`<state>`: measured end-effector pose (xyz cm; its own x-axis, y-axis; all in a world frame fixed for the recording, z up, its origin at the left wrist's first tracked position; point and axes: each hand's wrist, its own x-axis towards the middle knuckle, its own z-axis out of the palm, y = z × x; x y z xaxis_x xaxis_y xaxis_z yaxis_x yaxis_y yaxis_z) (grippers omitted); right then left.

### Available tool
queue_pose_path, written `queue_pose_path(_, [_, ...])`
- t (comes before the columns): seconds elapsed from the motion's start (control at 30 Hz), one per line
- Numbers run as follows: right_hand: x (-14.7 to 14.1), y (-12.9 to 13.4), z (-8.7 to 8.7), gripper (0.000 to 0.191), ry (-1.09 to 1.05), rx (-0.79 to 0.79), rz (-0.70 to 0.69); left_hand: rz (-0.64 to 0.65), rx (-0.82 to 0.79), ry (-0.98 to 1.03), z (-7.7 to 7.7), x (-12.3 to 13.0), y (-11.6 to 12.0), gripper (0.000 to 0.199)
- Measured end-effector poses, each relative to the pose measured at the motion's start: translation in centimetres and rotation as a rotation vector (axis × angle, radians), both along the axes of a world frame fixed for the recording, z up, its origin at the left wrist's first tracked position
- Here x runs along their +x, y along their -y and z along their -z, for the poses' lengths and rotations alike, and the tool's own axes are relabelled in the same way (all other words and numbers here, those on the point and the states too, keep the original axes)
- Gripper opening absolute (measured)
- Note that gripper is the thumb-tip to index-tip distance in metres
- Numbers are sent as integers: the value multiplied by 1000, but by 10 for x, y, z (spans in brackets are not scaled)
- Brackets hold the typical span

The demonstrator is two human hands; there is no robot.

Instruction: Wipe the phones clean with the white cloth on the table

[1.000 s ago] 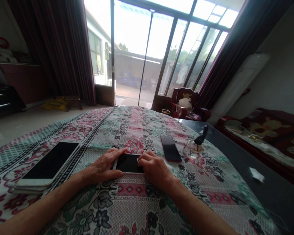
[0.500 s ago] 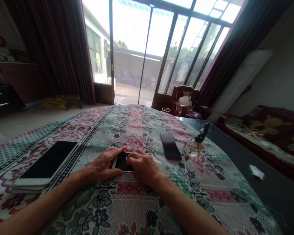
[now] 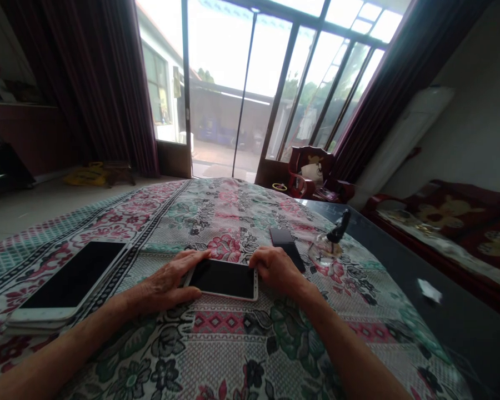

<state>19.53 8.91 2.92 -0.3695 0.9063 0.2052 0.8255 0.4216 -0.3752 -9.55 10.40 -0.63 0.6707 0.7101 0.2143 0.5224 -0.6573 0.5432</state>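
Note:
A white-framed smartphone (image 3: 223, 279) lies face up on the tablecloth, its black screen bare between my hands. My left hand (image 3: 170, 280) grips its left end, fingers along the far edge and thumb at the near edge. At the phone's right end, my right hand (image 3: 277, 269) is closed with the fingers curled down by the corner. Whatever those fingers hold, if anything, is hidden. Just beyond the right hand lies a dark phone with a red edge (image 3: 286, 244), partly covered by it.
Left of my hands, a large white device with a black screen (image 3: 73, 275) rests on another pale one. A glass bottle with a black top (image 3: 327, 244) stands at right. A crumpled white scrap (image 3: 429, 290) lies on the dark surface beyond the patterned tablecloth (image 3: 233, 344).
My right hand has slid right across the phone's screen to its right end, uncovering the screen. The left hand keeps its hold. The view has shifted slightly.

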Motion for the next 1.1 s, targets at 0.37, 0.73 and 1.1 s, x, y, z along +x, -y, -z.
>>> queue_pose_path(0.37, [-8,8,-5,21,-295,-11,-90,-113,161,9,1,14,9,70])
queue_pose_path(0.73, [-2,44,19,16,-132,130,-165,179,124,-147,-17,54,-1,95])
queue_pose_path(1.1, [1,46,30,22,-134,131,-126,217,130,-127,-12,58,-13,93])
